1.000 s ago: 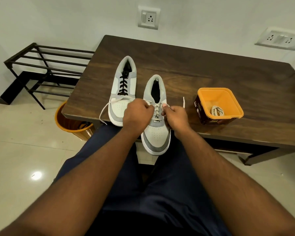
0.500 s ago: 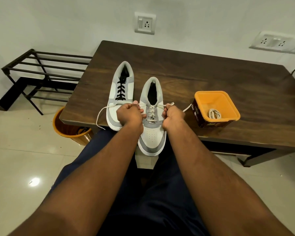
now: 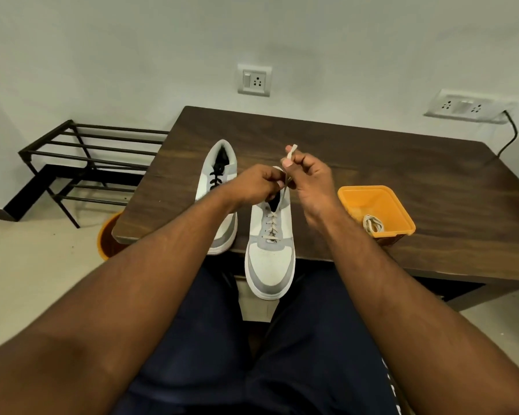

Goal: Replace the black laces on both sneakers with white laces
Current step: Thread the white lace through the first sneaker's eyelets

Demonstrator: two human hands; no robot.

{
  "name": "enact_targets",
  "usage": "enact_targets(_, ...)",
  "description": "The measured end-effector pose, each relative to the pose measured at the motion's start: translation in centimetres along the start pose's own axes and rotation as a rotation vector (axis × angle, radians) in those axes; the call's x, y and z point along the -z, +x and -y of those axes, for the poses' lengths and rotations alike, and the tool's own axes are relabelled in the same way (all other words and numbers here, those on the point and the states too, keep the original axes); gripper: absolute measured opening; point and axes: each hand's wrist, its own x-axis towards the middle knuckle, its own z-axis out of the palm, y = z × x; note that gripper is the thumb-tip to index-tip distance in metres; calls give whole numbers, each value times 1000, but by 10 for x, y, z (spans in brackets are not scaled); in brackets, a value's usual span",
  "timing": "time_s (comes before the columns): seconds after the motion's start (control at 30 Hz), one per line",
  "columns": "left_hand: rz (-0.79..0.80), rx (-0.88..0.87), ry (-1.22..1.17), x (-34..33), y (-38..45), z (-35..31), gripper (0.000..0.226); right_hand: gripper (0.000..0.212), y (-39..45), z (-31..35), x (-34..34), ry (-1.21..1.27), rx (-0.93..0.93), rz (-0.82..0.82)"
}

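Raised since before, 2 hands [image 3: 261, 182] [image 3: 310, 178] pinch 1 white lace [image 3: 290, 152] above 2 sneakers [image 3: 271, 235].

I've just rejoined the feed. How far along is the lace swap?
Roughly halfway. Done: the right sneaker shows white lace crossed through its visible eyelets. In hand: both hands, left hand and right hand, pinch that lace's ends above the collar, probably tightening or tying. Left: the left sneaker keeps its black laces; a spare white lace waits in the orange tub.
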Motion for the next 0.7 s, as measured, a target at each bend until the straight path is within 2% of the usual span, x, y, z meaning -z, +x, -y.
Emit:
enact_targets(0.07, 55, -7, -37, 4, -1, -2, 27, 14, 7, 4, 7, -151, 53, 99)
enact_targets(0.13, 21, -24, -56, 7, 0, 1, 18, 13, 13, 5, 14, -275, 70, 179)
enact_targets(0.23, -182, -87, -103, 4, -1, 8, 11, 15, 23, 2, 26, -475, 63, 170)
enact_targets(0.3, -283, -125, -77, 1, -3, 13, 20, 16, 27, 0, 30, -539, 51, 169)
enact_targets(0.37, -277, -210, 109, 0, -3, 17, 22, 16, 30, -3, 33, -552, 38, 204)
enact_targets(0.43, -233, -259, 509, 1, -3, 19, 25, 14, 30, -6, 35, -629, 45, 225)
enact_targets(0.47, -226, -241, 689, 0, -4, 18, 23, 14, 30, -8, 35, -681, 46, 233)
enact_targets(0.53, -270, -166, 873, -5, -6, 20, 26, 20, 29, -10, 35, -760, 35, 266)
enact_targets(0.63, -319, -77, 760, -18, -8, 29, 43, 38, 26, -11, 33, -796, 23, 319)
enact_targets(0.7, -312, -83, 585, -24, -7, 33, 38, 39, 25, -12, 33, -777, 33, 349)
